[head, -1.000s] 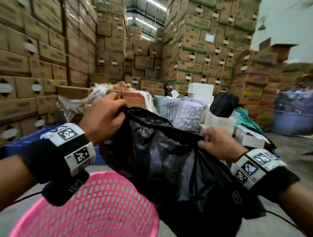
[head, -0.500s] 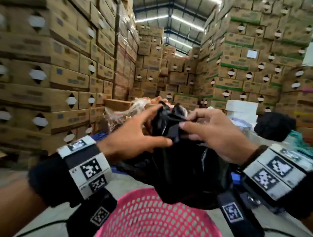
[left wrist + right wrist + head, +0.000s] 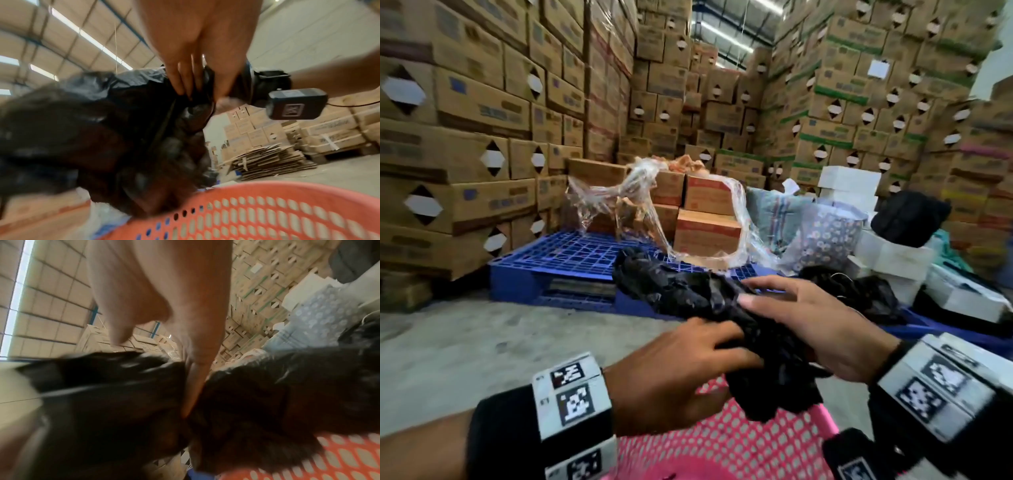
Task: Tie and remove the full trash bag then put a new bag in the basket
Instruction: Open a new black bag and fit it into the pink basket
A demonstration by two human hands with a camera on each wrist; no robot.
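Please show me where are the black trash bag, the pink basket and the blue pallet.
black trash bag (image 3: 681,291), head view, on its twisted upper part.
pink basket (image 3: 739,442), head view, on its perforated wall.
blue pallet (image 3: 558,260), head view, on its top grid.

Warehouse: stacked cardboard cartons (image 3: 482,113) rise toward a metal roof (image 3: 739,20), behind a blue plastic pallet (image 3: 571,260) on concrete floor (image 3: 465,342).

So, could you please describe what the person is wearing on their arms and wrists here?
Both forearms are bare, with no sleeves or gloves. The left hand and the right hand each have a black cuff behind the wrist carrying a white band printed with square black-and-white markers. A black box-shaped unit with its own square marker hangs under the right wrist, with a thin dark cable trailing from it.
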